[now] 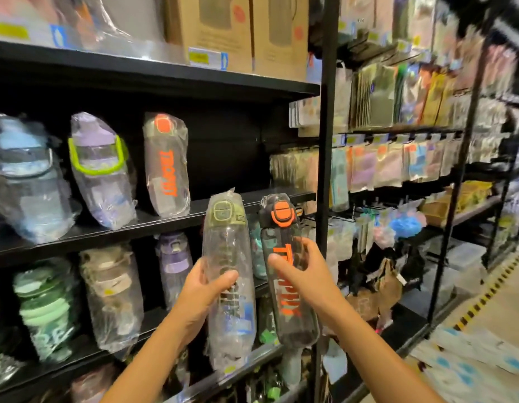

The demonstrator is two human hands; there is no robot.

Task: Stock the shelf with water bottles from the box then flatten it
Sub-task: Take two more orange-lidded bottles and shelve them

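two wrapped bottles upright, side by side: olive-lid bottle (pixel 227 274), orange-lid bottle (pixel 287 274).

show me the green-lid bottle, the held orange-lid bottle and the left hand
green-lid bottle (pixel 227 247): head view, clear upper body
held orange-lid bottle (pixel 293 315): head view, lower body
left hand (pixel 201 290): head view, its middle

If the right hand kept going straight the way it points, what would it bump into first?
Probably the front edge of the middle shelf, with the orange-lidded bottle in the right hand touching first; depth is unclear.
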